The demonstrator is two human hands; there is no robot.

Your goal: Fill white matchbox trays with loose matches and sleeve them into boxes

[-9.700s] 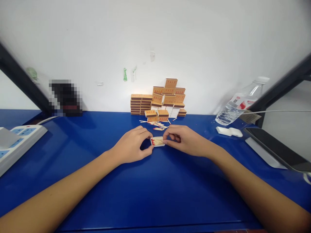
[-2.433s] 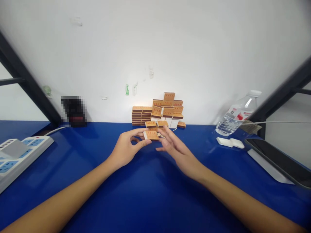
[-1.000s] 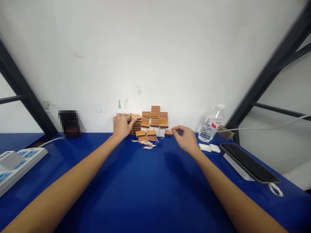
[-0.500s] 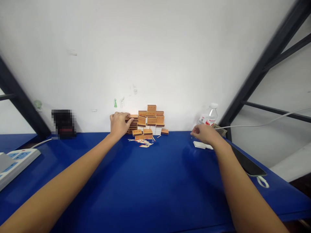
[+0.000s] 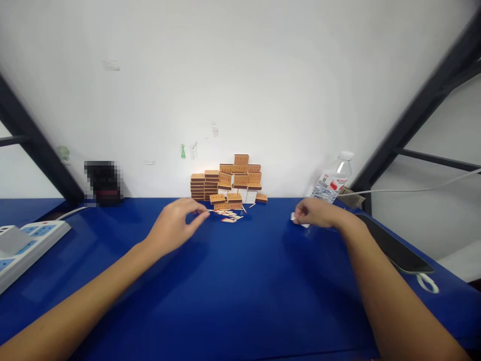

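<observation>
My left hand (image 5: pixel 179 223) is at the left edge of a loose pile of matches (image 5: pixel 229 214) with red heads. Its thumb and forefinger close on the end of one match (image 5: pixel 211 210). Behind it, dark-sided orange matchboxes (image 5: pixel 197 186) form two neat stacks. Beside them more orange matchboxes (image 5: pixel 241 169) rise in a stepped pile, with white boxes low in it. Over to the right, my right hand (image 5: pixel 312 212) has its fingers closed on a small flat white piece (image 5: pixel 305 225), mostly hidden beneath the hand.
Behind my right hand, a clear plastic bottle (image 5: pixel 334 178) leans near the wall. A dark phone (image 5: pixel 394 243) lies at the right. On the left are a white power strip (image 5: pixel 35 235) and a blurred black object (image 5: pixel 104 183). The blue table (image 5: pixel 233 291) meets the white wall.
My left hand has come off the matchbox stack and down to the matches. My right hand has lowered onto the white piece. The view has shifted slightly.
</observation>
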